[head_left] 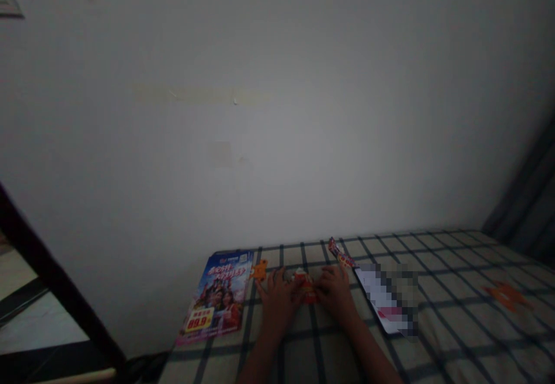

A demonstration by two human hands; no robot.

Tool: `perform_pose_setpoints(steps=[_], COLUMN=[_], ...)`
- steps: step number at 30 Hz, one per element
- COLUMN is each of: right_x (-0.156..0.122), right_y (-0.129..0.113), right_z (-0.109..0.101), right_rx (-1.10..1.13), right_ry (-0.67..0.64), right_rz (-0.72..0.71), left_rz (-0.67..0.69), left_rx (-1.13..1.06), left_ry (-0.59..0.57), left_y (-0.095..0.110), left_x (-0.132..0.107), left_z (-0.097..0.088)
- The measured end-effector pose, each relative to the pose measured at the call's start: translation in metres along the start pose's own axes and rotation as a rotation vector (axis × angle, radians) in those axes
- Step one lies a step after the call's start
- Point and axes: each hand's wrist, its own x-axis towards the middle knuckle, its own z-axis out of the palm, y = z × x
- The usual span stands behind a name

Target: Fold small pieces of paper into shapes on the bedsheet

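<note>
A small red printed piece of paper point(309, 289) lies low over the checked cloth, between my two hands. My left hand point(280, 292) grips its left side, with thumb and index finger at the paper and the other fingers bent toward the cloth. On the opposite side my right hand point(336, 290) has its fingers closed at the paper's edge. Both hands cover part of the paper, so its full shape is hidden. Just left of my left hand is an orange figure point(259, 269) on the cloth.
A stack of colourful flyers point(219, 297) lies to the left. On the right are a narrow printed strip point(340, 253) and a dark-edged flat item point(381, 300), partly pixelated. The checked cloth point(451, 291) reaches the pale wall point(329, 112). A dark bar point(56, 280) slants at lower left.
</note>
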Motion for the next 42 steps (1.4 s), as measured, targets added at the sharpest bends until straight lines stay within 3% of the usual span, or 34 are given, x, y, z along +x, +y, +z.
perform_pose_setpoints(steps=[11,21,27,33,42], right_x=[-0.001,0.004,0.003,0.004,0.004], right_y=[0.022,0.017,0.011,0.012,0.010], right_z=[0.020,0.013,0.011,0.010,0.007], right_rx=[0.142,0.077,0.045,0.103,0.133], right_ry=[0.122,0.001,-0.050,-0.084,-0.107], right_rz=[0.146,0.078,0.148,0.142,0.137], left_rz=[-0.050,0.025,0.056,0.152,0.089], left_rx=[-0.020,-0.010,-0.018,-0.135,-0.205], left_ry=[0.023,0.029,0.039,-0.030,-0.039], left_y=[-0.005,-0.005,-0.004,-0.004,0.000], left_x=[0.003,0.001,0.003,0.004,0.004], left_z=[0.004,0.008,0.010,0.011,0.005])
